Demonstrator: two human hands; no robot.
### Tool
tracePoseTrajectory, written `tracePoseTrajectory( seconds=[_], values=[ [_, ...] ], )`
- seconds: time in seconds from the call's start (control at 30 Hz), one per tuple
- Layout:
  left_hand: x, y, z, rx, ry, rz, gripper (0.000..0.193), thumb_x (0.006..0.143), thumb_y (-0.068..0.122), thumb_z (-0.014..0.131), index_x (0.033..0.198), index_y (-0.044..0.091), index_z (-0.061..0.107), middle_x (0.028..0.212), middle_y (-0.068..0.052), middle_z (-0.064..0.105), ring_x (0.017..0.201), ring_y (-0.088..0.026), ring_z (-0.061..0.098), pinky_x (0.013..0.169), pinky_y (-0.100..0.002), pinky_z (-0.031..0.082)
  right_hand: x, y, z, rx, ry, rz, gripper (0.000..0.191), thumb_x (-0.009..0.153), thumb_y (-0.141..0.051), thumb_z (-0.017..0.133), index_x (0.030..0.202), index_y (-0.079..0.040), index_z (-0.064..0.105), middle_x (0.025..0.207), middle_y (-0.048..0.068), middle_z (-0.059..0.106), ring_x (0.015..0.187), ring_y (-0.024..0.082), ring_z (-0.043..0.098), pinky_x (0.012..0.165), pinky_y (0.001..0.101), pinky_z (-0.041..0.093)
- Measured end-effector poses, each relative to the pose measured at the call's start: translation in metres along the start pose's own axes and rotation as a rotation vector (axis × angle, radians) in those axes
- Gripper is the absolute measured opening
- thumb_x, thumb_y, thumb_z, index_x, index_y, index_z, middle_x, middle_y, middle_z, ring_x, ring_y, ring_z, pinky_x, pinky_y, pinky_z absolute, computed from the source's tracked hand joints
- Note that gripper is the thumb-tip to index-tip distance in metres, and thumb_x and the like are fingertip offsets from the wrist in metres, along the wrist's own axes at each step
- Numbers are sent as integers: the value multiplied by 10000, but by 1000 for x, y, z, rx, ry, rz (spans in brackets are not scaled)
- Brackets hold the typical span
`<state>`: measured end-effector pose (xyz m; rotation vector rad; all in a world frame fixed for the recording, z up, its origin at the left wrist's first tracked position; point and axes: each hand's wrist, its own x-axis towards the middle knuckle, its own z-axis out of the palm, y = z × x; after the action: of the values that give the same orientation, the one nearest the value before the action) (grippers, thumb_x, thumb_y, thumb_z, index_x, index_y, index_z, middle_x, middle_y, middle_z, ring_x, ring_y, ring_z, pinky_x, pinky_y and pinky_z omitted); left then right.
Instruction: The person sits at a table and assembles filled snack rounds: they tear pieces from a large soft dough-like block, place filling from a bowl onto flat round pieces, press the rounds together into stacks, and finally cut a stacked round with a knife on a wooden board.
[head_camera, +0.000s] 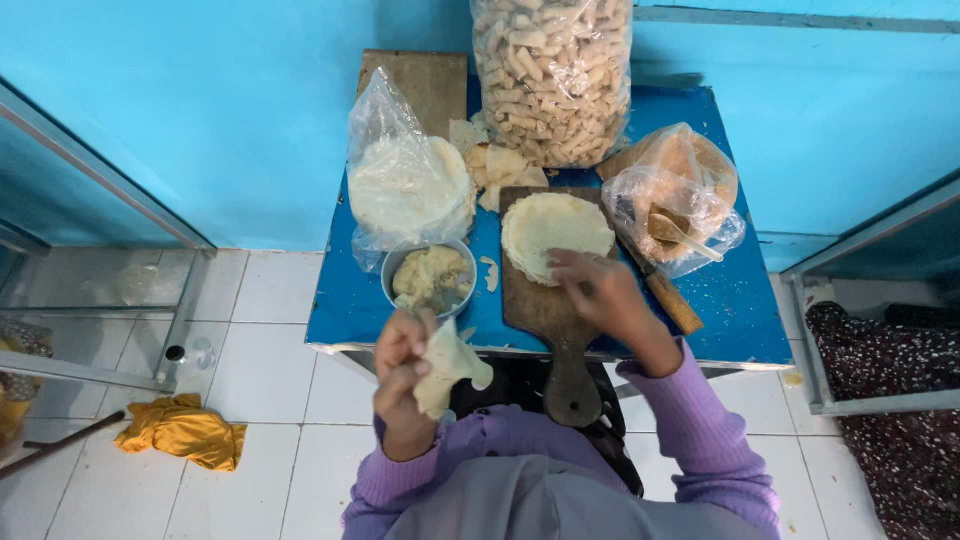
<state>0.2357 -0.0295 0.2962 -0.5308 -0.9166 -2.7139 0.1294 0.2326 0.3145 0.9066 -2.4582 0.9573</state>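
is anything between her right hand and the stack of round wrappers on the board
Nothing visible. The right hand already rests on the near edge of the wrapper stack on the wooden board.

Three clear plastic bags (552, 75) stand along the surface's (740, 310) far edge: tall centre bag, white-filled left bag (405, 185), orange-tinted right bag (675, 195).

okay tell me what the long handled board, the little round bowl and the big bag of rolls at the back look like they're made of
The board looks like bare, worn wood: brown, matt, with grain and dark stains. The bowl seems to be metal, probably steel or aluminium, going by its thin grey rim with a dull shine. The bag is clear thin plastic film: glossy, creased, and the pale rolls show through it.
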Motion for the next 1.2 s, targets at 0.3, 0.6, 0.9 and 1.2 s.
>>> tracePoseTrajectory(
  seconds=[0.3,0.6,0.9,1.2],
  values=[
    [-25,-36,-58,309,-424,-456,210,857,-46,607,1038,40,547,988,-12,525,931,-77,539,828,-243,443,-82,-21,60,758,-467,44,994,745,-56,886,1586,-87,357,1424,117,612,1298,242,614,1130,397,423],
    [16,-42,-9,1140,-236,238,183,900,-45,659,1060,13,591,923,-101,573,787,-193,604,713,-315,509,-65,0,17,538,99,272,681,858,184,743,1464,-68,563,970,10,568,852,84,573,726,210,499],
    [44,-80,-29,1355,-143,415,281,943,-70,575,1217,-15,550,1123,-225,584,1033,-427,604,873,-474,511,-13,72,74,224,180,323,642,840,73,785,1416,-51,531,937,55,671,779,102,668,637,253,532],
    [7,-57,-47,1362,-155,426,244,963,-25,635,1201,18,608,1154,-182,628,1075,-402,636,920,-462,519,-13,124,129,-95,257,148,513,814,122,652,1314,25,589,834,150,722,733,261,729,662,357,574]
  ],
)
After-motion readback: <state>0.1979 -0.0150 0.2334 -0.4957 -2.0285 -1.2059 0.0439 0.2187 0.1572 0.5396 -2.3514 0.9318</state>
